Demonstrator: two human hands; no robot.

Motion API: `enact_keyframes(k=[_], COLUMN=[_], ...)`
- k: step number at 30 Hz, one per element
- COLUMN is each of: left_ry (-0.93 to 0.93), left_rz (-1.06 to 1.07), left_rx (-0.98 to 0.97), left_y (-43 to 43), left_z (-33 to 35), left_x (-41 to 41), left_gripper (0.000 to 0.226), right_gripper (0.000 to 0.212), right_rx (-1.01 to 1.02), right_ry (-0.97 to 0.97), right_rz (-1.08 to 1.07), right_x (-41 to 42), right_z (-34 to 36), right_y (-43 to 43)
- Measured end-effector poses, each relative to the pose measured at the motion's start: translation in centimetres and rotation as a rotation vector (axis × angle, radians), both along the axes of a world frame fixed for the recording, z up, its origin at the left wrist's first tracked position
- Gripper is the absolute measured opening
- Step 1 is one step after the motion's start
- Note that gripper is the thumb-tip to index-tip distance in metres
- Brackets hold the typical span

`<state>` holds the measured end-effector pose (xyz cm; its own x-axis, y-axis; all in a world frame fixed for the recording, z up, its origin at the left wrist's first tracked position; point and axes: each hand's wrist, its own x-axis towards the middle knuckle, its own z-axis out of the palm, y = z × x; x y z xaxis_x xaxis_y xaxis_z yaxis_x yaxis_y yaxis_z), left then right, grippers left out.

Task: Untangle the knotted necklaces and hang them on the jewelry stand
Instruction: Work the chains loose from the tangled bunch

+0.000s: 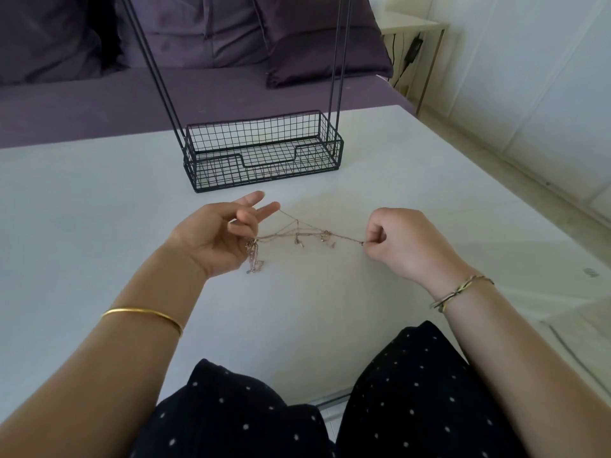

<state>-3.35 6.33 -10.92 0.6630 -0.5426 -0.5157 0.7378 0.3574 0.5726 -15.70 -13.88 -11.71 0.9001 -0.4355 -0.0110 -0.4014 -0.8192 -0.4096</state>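
Gold chains (297, 234) hung taut above the table (99, 209) between both hands: left hand (215, 239) pinching the clump, right hand (406, 241) an end. Light, limp, probably snappable; pinch beside knots.

A white table (99, 193) is shown before a purple sofa (82, 104) bearing a cushion (324, 51); a side table (413, 28) is seen at right, dotted dark cloth (413, 391) below.

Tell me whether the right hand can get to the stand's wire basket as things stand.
Probably yes: bare table lies between the right hand and the basket. But it pinches the tangled chains stretched to the left hand, so they would come along.
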Motion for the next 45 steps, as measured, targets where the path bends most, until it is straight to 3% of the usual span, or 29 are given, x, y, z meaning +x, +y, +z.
enact_keyframes(k=[6, 9, 12, 16, 20, 27, 29, 31, 32, 34, 37, 40, 45], left_ry=[0.033, 0.017, -0.126, -0.493, -0.842, -1.402, -1.502, -1.462, -1.434, -1.410, -1.423, -1.414, -1.427], left_rz=[-0.227, -0.270, -0.200, -0.110, -0.066, -0.252, -0.293, -0.432, -0.514, -0.606, -0.578, -0.583, -0.727], left_rx=[-0.182, -0.142, 0.186, 0.601, 0.869, 1.385, 1.345, 1.195, 1.165, 1.193, 1.205, 1.230, 1.270], left_y=[1.2, 1.3, 0.4, -0.8, -1.3, -2.2, -2.4, -2.8, -3.0, -3.3, -3.3, -2.8, -2.3], left_z=[0.3, 1.0, 0.6, -0.9, -1.5, -1.2, -1.0, -0.8, -0.8, -1.1, -1.4, -1.3, 0.0], left_x=[0.7, 0.4, 0.3, 0.4, 0.8, -0.6, -0.8, -1.4, -1.7, -1.8, -1.5, -1.3, -1.6], left_gripper=[0.087, 0.055, 0.032, 0.034, 0.040, 0.023, 0.012, 0.002, 0.009, 0.022, 0.018, 0.023, 0.017], right_gripper=[0.021, 0.028, 0.031, 0.018, 0.012, 0.026, 0.025, 0.023, 0.020, 0.009, 0.017, 0.007, 0.008], right_rx=[0.021, 0.033, 0.019, -0.066, -0.135, -0.154, -0.071, 0.006, 0.030, 0.065, 0.041, -0.001, 0.070], right_ry=[-0.060, -0.066, -0.075, -0.067, -0.102, -0.104, -0.166, -0.196, -0.192, -0.162, -0.062, -0.078, -0.062], right_rz=[0.022, 0.026, 0.015, -0.002, -0.045, -0.049, 0.024, 0.118, 0.157, 0.227, 0.312, 0.327, 0.287], right_x=[0.1, 0.1, 0.1, 0.4, 1.2, 1.7, 1.9, 2.3, 2.5, 2.9, 3.2, 3.1, 2.5], right_z=[0.2, 0.4, 0.3, -0.3, -1.1, -1.2, -1.1, -0.9, -0.9, -0.8, -0.9, -1.0, -0.8], right_y=[-0.3, -0.4, -0.5, -0.5, -0.6, -0.3, 0.3, 1.1, 1.5, 2.1, 2.5, 2.4, 2.3])
